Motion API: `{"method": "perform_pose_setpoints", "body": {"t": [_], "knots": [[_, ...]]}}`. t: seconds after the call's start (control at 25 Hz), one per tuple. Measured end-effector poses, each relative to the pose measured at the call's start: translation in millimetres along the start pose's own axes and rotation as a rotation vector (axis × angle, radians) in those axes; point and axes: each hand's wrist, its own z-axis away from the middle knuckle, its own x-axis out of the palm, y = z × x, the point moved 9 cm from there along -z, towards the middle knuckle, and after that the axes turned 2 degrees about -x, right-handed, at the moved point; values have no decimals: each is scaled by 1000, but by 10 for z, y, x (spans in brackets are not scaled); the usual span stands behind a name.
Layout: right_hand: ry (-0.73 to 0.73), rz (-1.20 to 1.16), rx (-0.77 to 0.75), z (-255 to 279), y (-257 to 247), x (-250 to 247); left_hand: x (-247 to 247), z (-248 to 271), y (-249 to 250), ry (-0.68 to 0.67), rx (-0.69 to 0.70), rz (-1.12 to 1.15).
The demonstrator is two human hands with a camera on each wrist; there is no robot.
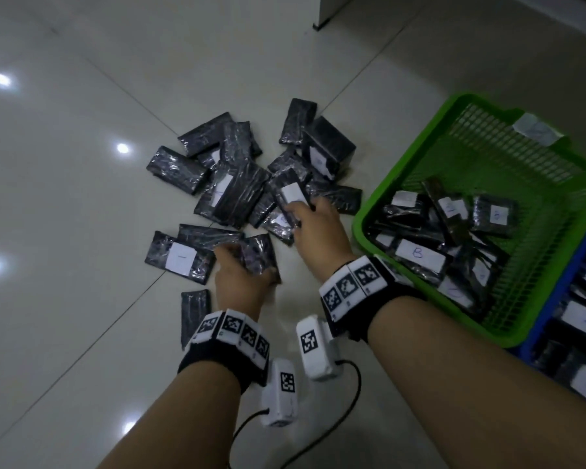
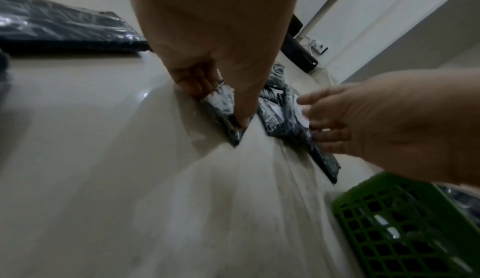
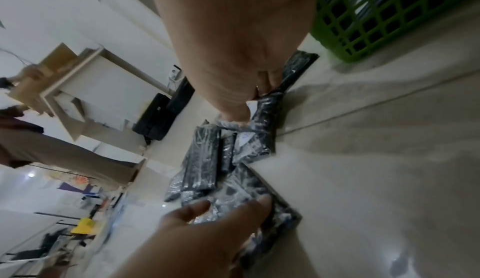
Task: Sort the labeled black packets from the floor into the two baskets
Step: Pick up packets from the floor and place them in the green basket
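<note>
Several black wrapped packets (image 1: 237, 194) lie heaped on the tiled floor, some with white labels. My left hand (image 1: 241, 257) grips one unlabelled-side packet (image 1: 263, 255) at the heap's near edge; in the left wrist view thumb and fingers (image 2: 197, 83) pinch that packet (image 2: 223, 114). My right hand (image 1: 301, 211) curls round a packet with a white label (image 1: 293, 192), pinched at its edge in the right wrist view (image 3: 262, 116). The green basket (image 1: 361, 228) at the right holds several packets, one marked B (image 1: 420, 253). The blue basket (image 1: 562, 292) beside it holds several too.
A single packet (image 1: 195, 316) lies apart near my left wrist, and a labelled one (image 1: 180, 257) to the left of my left hand. White furniture (image 1: 322, 15) stands at the far top. Open tiles stretch to the left and in front.
</note>
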Motion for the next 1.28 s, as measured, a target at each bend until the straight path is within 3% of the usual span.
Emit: {"method": "perform_pose_setpoints", "body": {"t": [0.2, 0.32, 0.52, 0.64, 0.76, 1.0, 1.16, 1.28], "knots": [[10, 76, 60, -23, 53, 16, -15, 2, -2, -129, 30, 71], [3, -206, 55, 30, 10, -98, -8, 2, 33, -174, 35, 240], [400, -672, 40, 320, 204, -882, 82, 148, 650, -175, 278, 307], [505, -779, 140, 495, 605, -1142, 288, 356, 1128, -228, 407, 359], [556, -744, 223, 640, 997, -1325, 542, 533, 1469, -276, 466, 325], [663, -627, 388, 777, 1805, -1664, 1016, 784, 1858, -205, 671, 32], [419, -339, 350, 593, 2005, -1653, 1287, 838, 1985, -101, 754, -346], [359, -186, 387, 599, 2027, -1672, 1344, 827, 2129, -52, 804, -428]]}}
